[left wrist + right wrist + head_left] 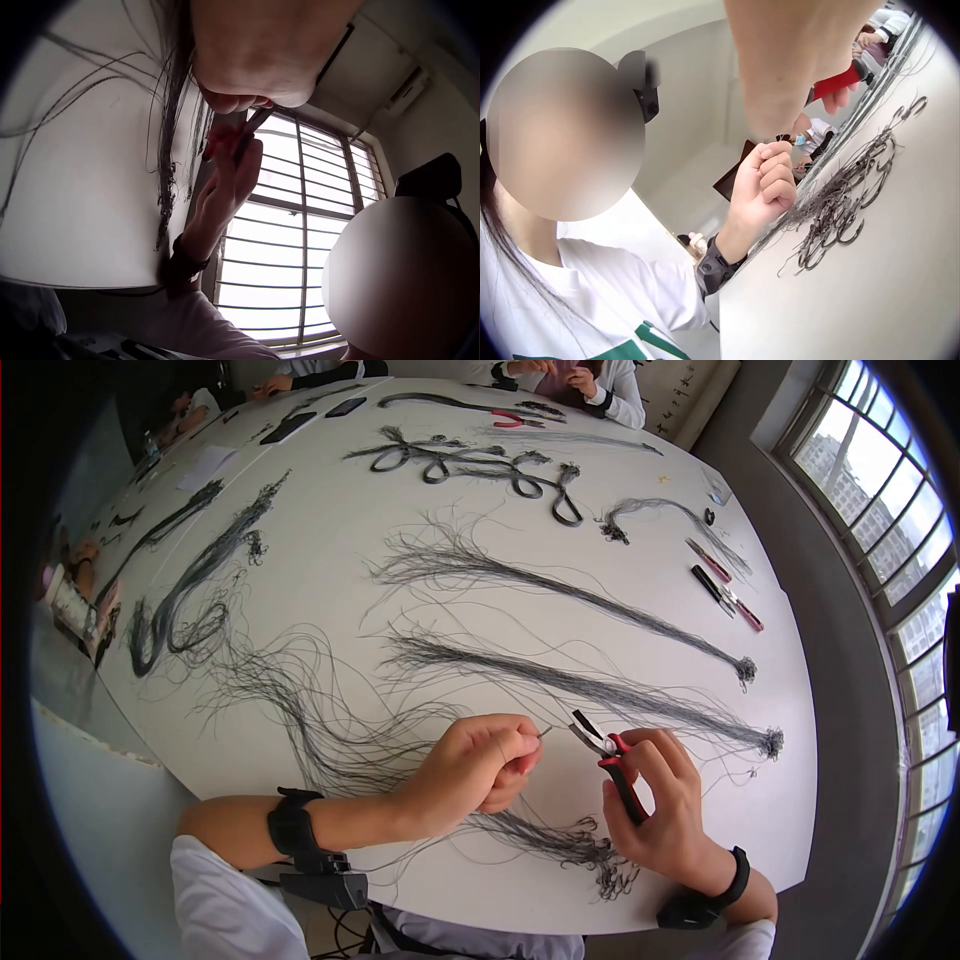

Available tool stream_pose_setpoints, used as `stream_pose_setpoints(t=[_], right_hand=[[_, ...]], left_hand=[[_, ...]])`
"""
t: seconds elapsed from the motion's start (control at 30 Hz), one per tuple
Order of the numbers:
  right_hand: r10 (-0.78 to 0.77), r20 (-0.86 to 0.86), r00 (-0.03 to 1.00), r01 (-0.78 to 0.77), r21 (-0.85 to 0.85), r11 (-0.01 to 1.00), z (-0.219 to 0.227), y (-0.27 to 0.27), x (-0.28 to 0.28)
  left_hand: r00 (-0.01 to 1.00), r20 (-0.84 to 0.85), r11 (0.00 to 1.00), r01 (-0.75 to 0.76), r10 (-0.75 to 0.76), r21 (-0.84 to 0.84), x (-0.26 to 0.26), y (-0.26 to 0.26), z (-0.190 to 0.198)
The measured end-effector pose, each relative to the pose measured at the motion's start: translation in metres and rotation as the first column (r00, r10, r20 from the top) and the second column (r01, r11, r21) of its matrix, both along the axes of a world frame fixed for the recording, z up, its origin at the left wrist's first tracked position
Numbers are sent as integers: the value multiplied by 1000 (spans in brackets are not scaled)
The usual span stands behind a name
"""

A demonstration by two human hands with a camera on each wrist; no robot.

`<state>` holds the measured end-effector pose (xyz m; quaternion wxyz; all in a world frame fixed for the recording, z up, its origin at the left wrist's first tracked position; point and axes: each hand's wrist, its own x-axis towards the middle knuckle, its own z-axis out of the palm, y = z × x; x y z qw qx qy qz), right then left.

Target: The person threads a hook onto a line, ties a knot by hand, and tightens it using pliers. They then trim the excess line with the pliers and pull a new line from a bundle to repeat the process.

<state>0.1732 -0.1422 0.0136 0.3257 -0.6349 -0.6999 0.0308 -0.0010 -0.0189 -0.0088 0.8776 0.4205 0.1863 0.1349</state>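
Note:
My left hand (480, 760) is curled into a loose fist above the white table (330, 570) and pinches a thin wire strand (544, 732) at its fingertips. Just to its right, my right hand (655, 800) grips red-handled pliers (608, 758), whose jaws point at the pinched strand's end. In the right wrist view the left hand (769, 187) shows as a fist beside a tangle of hooked wire ends (840, 210). The left wrist view shows the right hand (229, 180) with the pliers (240, 139) from below.
Long bundles of dark wire (560, 595) lie across the table, with a curly-ended bunch (570, 845) at the near edge. Spare pliers (722, 592) lie at the right. Other people's hands (560, 375) work at the far side. Windows (900, 510) stand to the right.

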Motion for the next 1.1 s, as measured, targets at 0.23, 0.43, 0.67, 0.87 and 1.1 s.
stream_pose_setpoints(t=[0.23, 0.43, 0.67, 0.87, 1.1], right_hand=[[34, -26, 999, -34, 3, 999, -8, 2, 0], [22, -63, 998, -23, -9, 1000, -10, 1, -4], [-6, -117, 993, 3, -26, 1000, -11, 1, -7], [6, -67, 998, -8, -36, 999, -9, 2, -6], [-20, -66, 998, 14, -94, 995, -10, -1, -5]], left_hand=[[999, -14, 996, 31, -30, 81, 0, -1, 0], [1000, 5, 995, 27, -27, 100, 0, -2, -1], [1000, -2, 992, 15, -15, 125, 1, -4, -1], [1000, -11, 989, 12, -11, 149, 1, -4, -1], [999, -32, 989, 24, -19, 148, 1, -3, -1]])
